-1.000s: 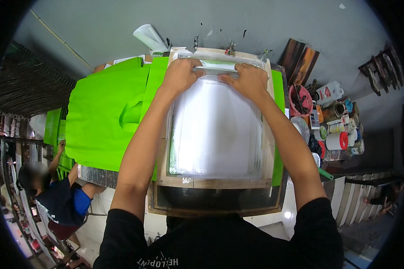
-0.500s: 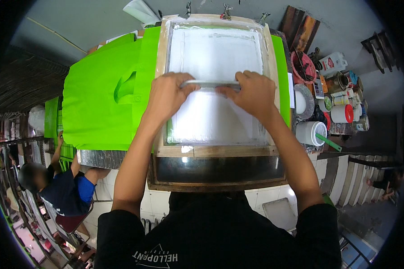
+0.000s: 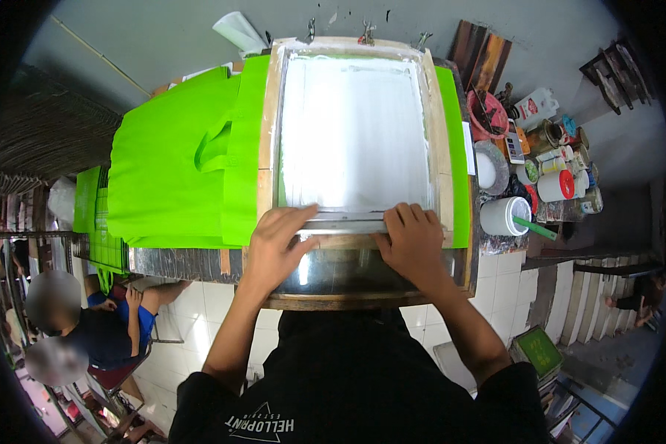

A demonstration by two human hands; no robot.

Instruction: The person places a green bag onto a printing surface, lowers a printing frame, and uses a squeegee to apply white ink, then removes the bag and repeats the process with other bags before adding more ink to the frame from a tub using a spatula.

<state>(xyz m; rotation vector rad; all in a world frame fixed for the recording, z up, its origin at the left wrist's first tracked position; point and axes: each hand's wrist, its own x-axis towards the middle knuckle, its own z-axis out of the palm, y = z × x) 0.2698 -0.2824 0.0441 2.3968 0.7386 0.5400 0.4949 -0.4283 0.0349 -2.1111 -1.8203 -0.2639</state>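
A wooden-framed printing screen [image 3: 268, 140] stands before me, its mesh [image 3: 351, 133] coated with white ink. Across the near end of the mesh lies a long pale squeegee [image 3: 350, 223]. My left hand [image 3: 277, 240] is closed on its left part, and my right hand [image 3: 413, 238] grips its right part, the thumb on the near side. Bright green bags [image 3: 166, 170] with a cut-out handle lie to the left. More green material [image 3: 455, 174] sticks out past the frame's right side. Metal clamps [image 3: 366, 33] stand at the screen's far edge.
At right are a white tub [image 3: 502, 216] with a green-handled tool, a pink basin [image 3: 487, 118], a phone [image 3: 515, 142] and several jars [image 3: 555, 186]. A seated person [image 3: 118, 333] is at lower left. The dark table edge [image 3: 348, 300] lies close to my body.
Both hands have drawn the squeegee toward me, from the middle of the mesh to its near end. At lower left, the seated person's hand has come away from the green material.
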